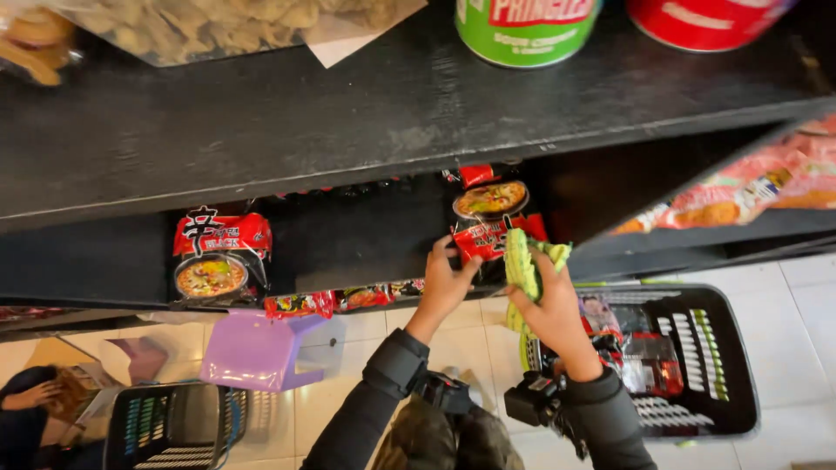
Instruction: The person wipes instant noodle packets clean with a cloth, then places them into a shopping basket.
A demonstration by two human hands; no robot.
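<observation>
My left hand [446,280] grips the lower edge of a red noodle packet [489,219] that stands on a dark lower shelf [348,239]. My right hand [547,306] sits just right of it, holding a green and yellow cloth [525,261] against the packet's side. Another red noodle packet [218,254] with a bowl picture stands further left on the same shelf. More packets [344,298] lie along the shelf's front edge.
A black shopping basket [697,365] with packets inside rests on the white tiled floor at right. A purple plastic stool [257,350] and a second basket [170,426] are at left, beside another person's hand [35,396]. Round cans [525,30] stand on the upper shelf.
</observation>
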